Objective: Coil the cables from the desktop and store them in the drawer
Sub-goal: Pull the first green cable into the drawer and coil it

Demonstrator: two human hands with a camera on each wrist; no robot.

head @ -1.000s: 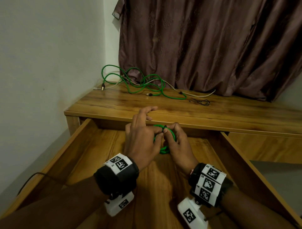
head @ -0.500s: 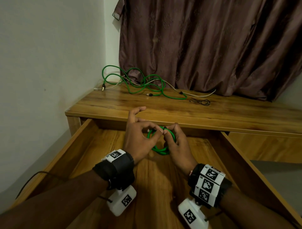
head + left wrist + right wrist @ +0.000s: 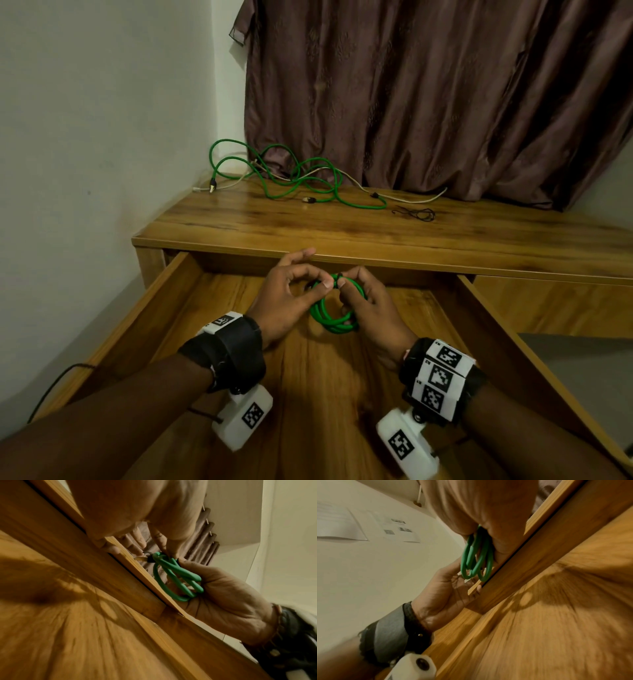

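Head view: your left hand and right hand hold a small coiled green cable above the open wooden drawer; both hands' fingers pinch its top. Loose green and white cables lie on the wooden worktop.

Left wrist view: your right palm cups the loops; left fingers tuck the plug end.

Right wrist view: loops hang from your pinch.

Step in hand looks like securing the coil; next, lower it into the drawer.

Coil above drawer; cables behind, on desktop.

Brown curtain behind wooden desk; white wall at left; papers pinned on wall.
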